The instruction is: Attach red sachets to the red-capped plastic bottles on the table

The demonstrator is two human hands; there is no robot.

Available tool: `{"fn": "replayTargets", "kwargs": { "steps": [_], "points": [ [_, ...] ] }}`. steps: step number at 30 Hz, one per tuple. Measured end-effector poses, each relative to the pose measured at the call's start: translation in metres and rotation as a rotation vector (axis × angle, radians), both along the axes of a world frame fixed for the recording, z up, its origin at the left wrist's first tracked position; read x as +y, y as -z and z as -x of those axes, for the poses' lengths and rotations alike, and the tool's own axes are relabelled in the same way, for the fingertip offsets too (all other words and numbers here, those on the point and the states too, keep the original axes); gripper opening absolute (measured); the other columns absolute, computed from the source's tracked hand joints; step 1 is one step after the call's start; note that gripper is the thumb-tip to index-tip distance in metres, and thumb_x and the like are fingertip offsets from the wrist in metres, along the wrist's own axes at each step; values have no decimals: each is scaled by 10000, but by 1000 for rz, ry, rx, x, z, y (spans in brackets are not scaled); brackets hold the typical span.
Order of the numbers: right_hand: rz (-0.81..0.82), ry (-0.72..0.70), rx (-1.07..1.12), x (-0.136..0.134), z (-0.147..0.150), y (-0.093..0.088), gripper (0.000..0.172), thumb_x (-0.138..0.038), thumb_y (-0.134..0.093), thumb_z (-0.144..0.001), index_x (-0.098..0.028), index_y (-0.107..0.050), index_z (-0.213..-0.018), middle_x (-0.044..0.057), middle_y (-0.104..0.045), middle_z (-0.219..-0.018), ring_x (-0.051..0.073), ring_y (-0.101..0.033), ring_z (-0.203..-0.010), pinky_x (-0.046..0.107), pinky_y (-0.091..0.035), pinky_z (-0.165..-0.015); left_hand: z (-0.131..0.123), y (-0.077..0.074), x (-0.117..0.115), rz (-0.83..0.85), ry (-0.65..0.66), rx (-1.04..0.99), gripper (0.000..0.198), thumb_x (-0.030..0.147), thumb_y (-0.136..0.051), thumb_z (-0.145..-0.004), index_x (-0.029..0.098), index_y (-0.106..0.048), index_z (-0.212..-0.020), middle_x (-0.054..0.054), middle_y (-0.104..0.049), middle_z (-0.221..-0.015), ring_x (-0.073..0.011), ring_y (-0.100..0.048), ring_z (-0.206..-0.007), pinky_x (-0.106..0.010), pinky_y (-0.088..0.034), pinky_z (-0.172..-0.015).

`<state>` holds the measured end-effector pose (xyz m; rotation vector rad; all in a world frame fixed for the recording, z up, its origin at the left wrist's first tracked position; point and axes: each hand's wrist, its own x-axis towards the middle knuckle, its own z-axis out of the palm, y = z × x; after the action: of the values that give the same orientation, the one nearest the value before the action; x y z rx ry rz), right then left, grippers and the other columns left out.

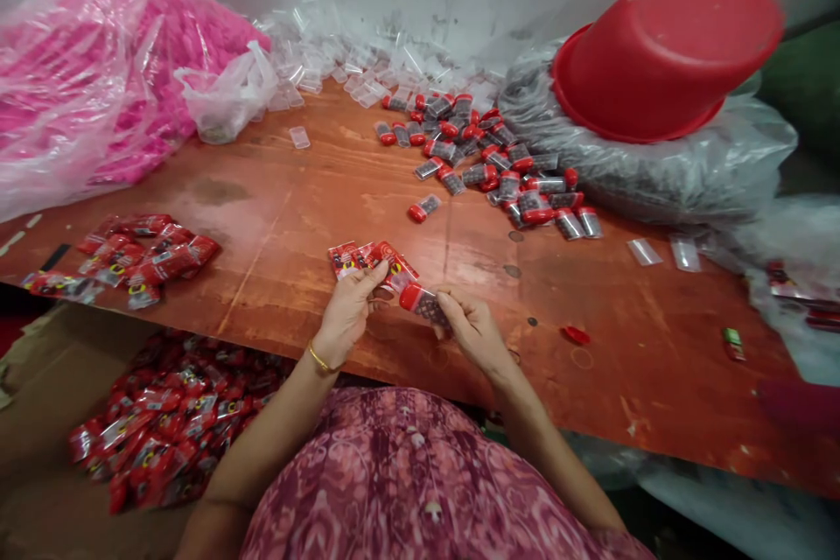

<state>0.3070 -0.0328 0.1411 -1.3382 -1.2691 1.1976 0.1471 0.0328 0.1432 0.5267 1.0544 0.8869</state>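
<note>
Over the near edge of the wooden table my left hand (351,306) pinches a red printed plastic packet (395,267). My right hand (473,325) grips a small clear container (430,309) with a red cap and dark contents. Its capped end points left and touches or nearly touches the packet; I cannot tell whether it is inside the opening. More red packets (344,258) lie on the table just behind my left hand. Farther back is a heap of similar red-capped containers (499,157), with one (424,208) lying apart in front.
Filled red packets (150,254) lie on the table at left, and many more fill a cardboard box (39,420) below. Clear empty cases (367,61) line the wall. A red tub (656,61) sits upside down on a grey plastic sack (630,175). A pink-filled bag (118,70) stands back left.
</note>
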Motion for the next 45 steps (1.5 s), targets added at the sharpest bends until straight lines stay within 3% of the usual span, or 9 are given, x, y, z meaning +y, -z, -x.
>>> {"fn": "replayTargets", "kwargs": {
  "steps": [7, 12, 17, 19, 23, 26, 33, 41, 45],
  "points": [
    [-2, 102, -40, 3, 2, 2, 473, -581, -411, -851, -206, -467, -567, -49, -426, -448, 94, -377, -420, 236, -321, -457, 3, 0, -1, -80, 58, 107, 333, 388, -817, -534, 124, -678, -682, -27, -683, -621, -94, -580, -496, -190, -444, -492],
    [3, 84, 6, 1, 10, 8, 445, -597, -410, -847, -205, -513, -665, -49, -454, -470, 97, -385, -422, 232, -322, -443, -6, -1, -5, -93, 23, 42, 374, 353, -838, -482, 141, -682, -747, -18, -706, -729, -111, -614, -603, -223, -491, -601],
    [-7, 250, 89, 7, 27, 16, 447, -635, -375, -841, -222, -463, -694, -50, -464, -503, 97, -386, -417, 230, -322, -420, -18, 3, -10, -106, -52, -49, 399, 289, -844, -461, 146, -669, -789, -10, -699, -776, -110, -611, -670, -233, -487, -666],
    [-10, 245, 99, 12, 31, 17, 443, -639, -374, -839, -225, -450, -700, -56, -454, -505, 96, -383, -419, 231, -326, -424, -20, 3, -10, -105, -81, -67, 396, 299, -842, -467, 146, -659, -783, -7, -691, -763, -107, -606, -662, -232, -485, -663],
    [0, 162, 41, 18, 32, 19, 434, -614, -390, -844, -220, -448, -672, -61, -422, -480, 98, -382, -429, 234, -335, -447, -21, 2, -8, -124, -80, -79, 355, 330, -831, -495, 139, -623, -712, 11, -653, -689, -96, -583, -625, -222, -474, -639],
    [-9, 194, -6, 20, 34, 23, 403, -566, -378, -867, -214, -470, -693, -54, -428, -502, 103, -390, -443, 236, -333, -449, -21, 2, -5, -169, -116, -73, 315, 304, -818, -513, 142, -582, -644, 43, -592, -606, -70, -526, -562, -202, -445, -601],
    [-124, 210, -201, 15, 39, 35, 239, -382, -403, -905, -198, -553, -870, 9, -584, -734, 128, -516, -614, 253, -394, -577, -16, 4, 4, -115, -48, -119, 268, 227, -793, -505, 136, -613, -682, 21, -622, -637, -94, -560, -600, -218, -447, -610],
    [-156, 277, 38, 16, 47, 42, 296, -436, -363, -924, -207, -546, -883, 5, -567, -762, 131, -513, -666, 251, -429, -608, -21, 4, -1, -196, -29, -130, 270, 222, -815, -482, 136, -669, -692, 1, -675, -654, -123, -607, -668, -255, -469, -733],
    [-114, 237, 104, 21, 51, 38, 289, -472, -377, -914, -222, -517, -878, -16, -510, -738, 123, -466, -634, 244, -420, -596, -21, 4, -1, -245, -74, -107, 285, 337, -800, -548, 138, -677, -709, -12, -685, -682, -133, -615, -676, -271, -477, -739]
  ]
}}
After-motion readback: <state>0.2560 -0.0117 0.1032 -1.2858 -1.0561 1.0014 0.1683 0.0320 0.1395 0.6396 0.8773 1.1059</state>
